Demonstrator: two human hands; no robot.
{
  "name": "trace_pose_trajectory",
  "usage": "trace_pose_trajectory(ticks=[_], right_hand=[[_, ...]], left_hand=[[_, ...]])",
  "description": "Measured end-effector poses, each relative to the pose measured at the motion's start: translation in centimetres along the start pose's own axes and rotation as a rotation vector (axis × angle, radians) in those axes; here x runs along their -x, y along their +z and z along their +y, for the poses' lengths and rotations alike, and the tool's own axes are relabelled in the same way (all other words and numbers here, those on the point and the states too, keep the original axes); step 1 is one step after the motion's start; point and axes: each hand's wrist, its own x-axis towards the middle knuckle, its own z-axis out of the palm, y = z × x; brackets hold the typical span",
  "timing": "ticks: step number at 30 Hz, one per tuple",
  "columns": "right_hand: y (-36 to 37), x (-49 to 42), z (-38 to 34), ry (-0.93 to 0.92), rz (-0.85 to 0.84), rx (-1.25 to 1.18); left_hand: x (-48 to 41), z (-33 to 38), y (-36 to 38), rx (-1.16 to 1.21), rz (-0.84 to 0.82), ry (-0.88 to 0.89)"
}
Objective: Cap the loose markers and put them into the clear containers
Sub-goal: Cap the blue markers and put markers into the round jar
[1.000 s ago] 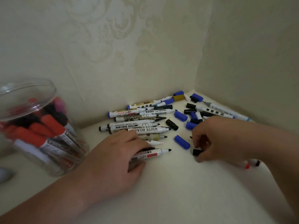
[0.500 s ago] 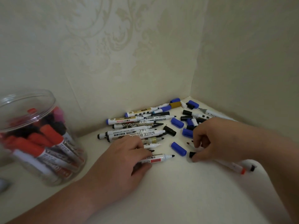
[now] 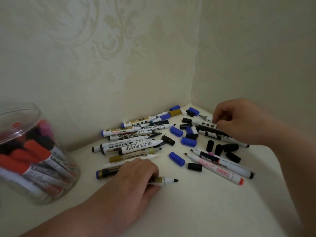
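Since capping needs one marker held steady, the left hand [image 3: 136, 178] curls round a white marker with a gold band and bare black tip [image 3: 168, 180], keeping it low at the cream worktop [image 3: 196, 212], nib pointing right towards the caps. The right hand [image 3: 239, 120] reaches into the far corner, fingertips curled down onto a white marker with black squares [image 3: 203, 124]; whether it truly grips, I cannot tell. Between the hands lie loose blue plastic caps [image 3: 177, 159] and black plastic caps [image 3: 194, 167], beside a heap of uncapped whiteboard markers [image 3: 136, 146]. Well to the left stands the clear round plastic container [image 3: 36, 112], holding red-capped markers.
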Motion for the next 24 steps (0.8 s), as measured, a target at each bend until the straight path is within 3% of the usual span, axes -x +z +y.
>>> trace_pose_trajectory(ticks=[3,6,8,13,17,20,24], right_hand=[[0.0,0.1,-0.4,-0.026,-0.015,-0.083],[0.1,0.4,-0.9,-0.06,-0.055,-0.113],[0.2,0.7,-1.1,-0.086,-0.123,-0.107],[0.7,1.6,-2.0,-0.05,-0.5,0.267],[1.5,2.1,-2.7,-0.007,-0.579,0.499],[2.3,2.2,-3.1,0.038,-0.544,0.553],[3.5,2.1,-3.4,0.082,-0.489,0.564]], left_hand=[[-0.2,2.0,-0.4,0.404,-0.069,-0.195],[-1.9,3.7,0.1,0.804,0.003,-0.308],[-3.3,3.9,0.8,0.936,0.066,-0.372],[-4.8,2.4,2.0,1.233,0.05,-0.473],[-5.2,1.5,1.5,1.695,-0.055,-0.49],[-5.5,1.3,1.4,1.79,-0.128,-0.472],[-5.0,0.8,1.8,1.568,-0.193,-0.371]])
